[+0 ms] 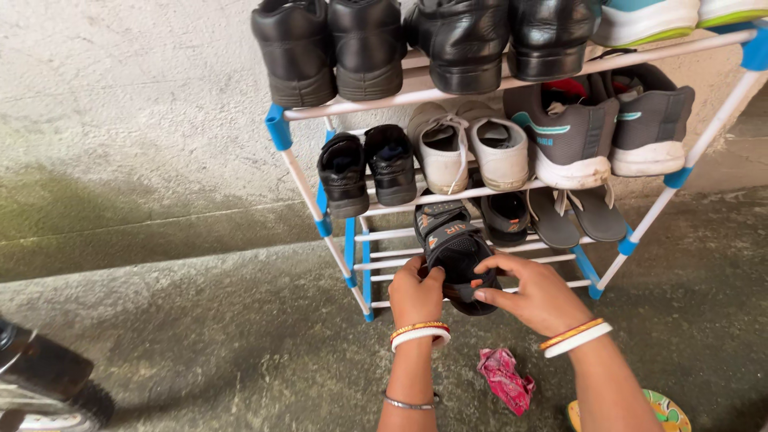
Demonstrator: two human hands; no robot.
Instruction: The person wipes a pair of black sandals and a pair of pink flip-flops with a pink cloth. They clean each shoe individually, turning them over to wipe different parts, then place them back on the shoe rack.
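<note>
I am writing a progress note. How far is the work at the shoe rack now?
Already in place: black shoes on the top shelf, white shoes and grey sneakers below them, flip-flops lower. In hand: the left hand and right hand both hold a black sandal at a lower rail. Left: a pink cloth lies on the floor.

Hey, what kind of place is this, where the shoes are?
Probably a home's entryway or porch: a shoe rack full of footwear stands against a rough plastered wall on a concrete floor, and both hands hold a black sandal.
</note>
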